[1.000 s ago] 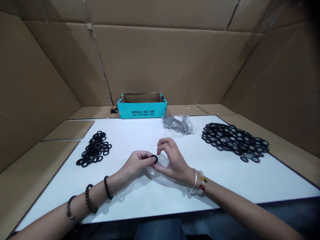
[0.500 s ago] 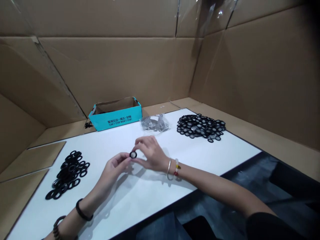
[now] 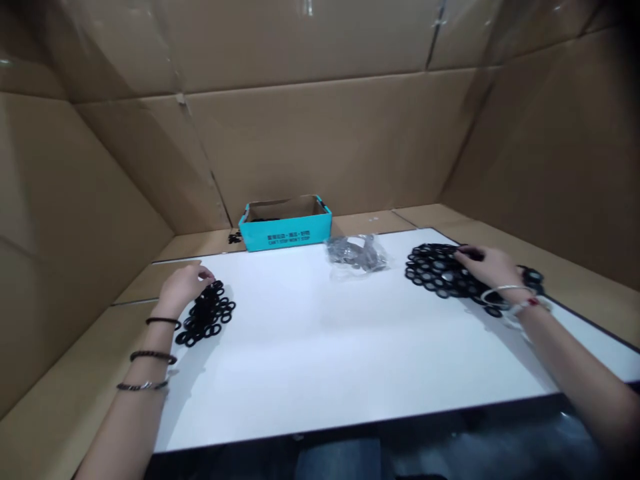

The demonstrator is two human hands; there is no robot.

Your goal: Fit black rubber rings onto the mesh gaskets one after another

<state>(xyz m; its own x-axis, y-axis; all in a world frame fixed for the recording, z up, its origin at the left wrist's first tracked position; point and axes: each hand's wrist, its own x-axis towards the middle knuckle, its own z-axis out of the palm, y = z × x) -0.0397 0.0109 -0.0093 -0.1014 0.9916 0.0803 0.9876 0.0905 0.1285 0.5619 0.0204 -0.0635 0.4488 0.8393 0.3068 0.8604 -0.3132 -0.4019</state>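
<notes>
At the left, my left hand (image 3: 186, 287) bends over a pile of black rings (image 3: 205, 313). Its thumb and finger are pinched together at the pile's upper edge; whatever they grip is too small to make out. Far to the right, my right hand (image 3: 493, 267) is over a heap of black rings with grey centres (image 3: 435, 270), thumb and finger closed together near its top. The image is blurred there, so what lies between those fingertips does not show. My right hand and wrist cover part of this heap.
A turquoise box (image 3: 285, 232) with an open top stands at the back. Beside it lies a clear plastic bag (image 3: 357, 253) of greyish pieces. Small black parts (image 3: 235, 237) lie left of the box. Cardboard walls (image 3: 310, 147) enclose the white tabletop (image 3: 320, 347).
My hands were together mid-table, holding a black ring with a pale centre. They have parted, left hand to the ring pile, right hand to the heap. The view has shifted left.
</notes>
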